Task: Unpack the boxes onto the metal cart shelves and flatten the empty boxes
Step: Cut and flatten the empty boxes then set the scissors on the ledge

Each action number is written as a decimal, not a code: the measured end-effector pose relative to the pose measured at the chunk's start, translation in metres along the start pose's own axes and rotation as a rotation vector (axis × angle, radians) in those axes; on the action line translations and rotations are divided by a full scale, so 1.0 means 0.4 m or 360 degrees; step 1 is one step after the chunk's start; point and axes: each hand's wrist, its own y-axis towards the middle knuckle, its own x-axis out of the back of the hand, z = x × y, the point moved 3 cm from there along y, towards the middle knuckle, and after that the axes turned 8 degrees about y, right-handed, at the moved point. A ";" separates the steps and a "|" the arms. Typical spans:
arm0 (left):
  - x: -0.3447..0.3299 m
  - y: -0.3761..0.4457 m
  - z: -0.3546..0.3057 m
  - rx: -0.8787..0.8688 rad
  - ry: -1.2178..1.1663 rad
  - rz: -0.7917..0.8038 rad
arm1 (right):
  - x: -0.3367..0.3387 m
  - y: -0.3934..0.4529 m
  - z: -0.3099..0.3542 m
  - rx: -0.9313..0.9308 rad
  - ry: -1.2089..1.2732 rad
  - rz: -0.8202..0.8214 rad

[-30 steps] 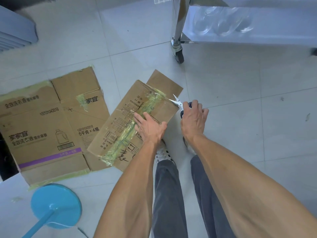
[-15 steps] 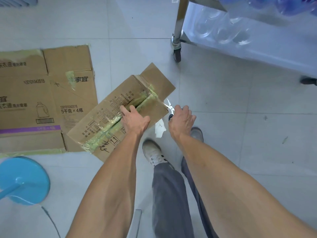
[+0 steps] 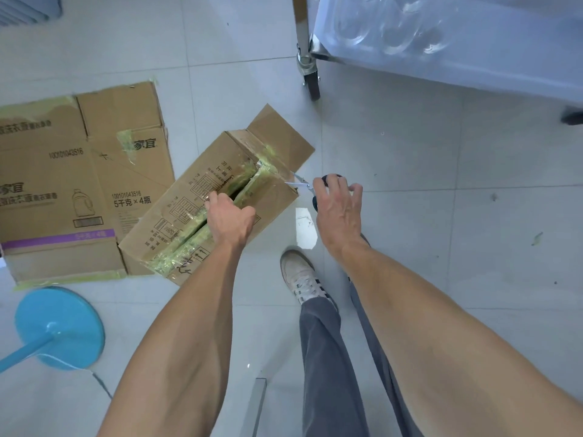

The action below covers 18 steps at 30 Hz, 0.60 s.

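A brown cardboard box point(image 3: 189, 209) stands on the floor with green tape along its top seam, which is split open. My left hand point(image 3: 228, 219) grips the near flap at the seam, fingers curled into the gap. My right hand point(image 3: 339, 209) holds black-handled scissors point(image 3: 304, 186), blades open at the box's right end, touching the taped edge. A flattened cardboard box point(image 3: 79, 181) lies on the floor to the left. The metal cart point(image 3: 441, 42) stands at the top right with clear plastic bottles on its lower shelf.
The cart's caster wheel point(image 3: 312, 86) is just beyond the box. A blue round stand base point(image 3: 60, 326) with a cord sits at the lower left. My shoes and grey trousers point(image 3: 328, 357) are below the box. A metal edge point(image 3: 257, 405) rises at the bottom centre.
My left hand went from lying flat on the box top to gripping the flap at the split seam. The seam has opened wider, and the scissors stay at the box's right end.
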 end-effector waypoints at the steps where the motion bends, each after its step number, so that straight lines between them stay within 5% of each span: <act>1: -0.006 0.003 0.003 -0.0015 -0.0014 -0.0015 | -0.002 0.004 0.005 -0.0015 -0.0002 -0.0023; 18: -0.011 0.012 0.012 0.0066 -0.0166 -0.0091 | -0.041 0.113 0.119 0.0239 0.0041 -0.0166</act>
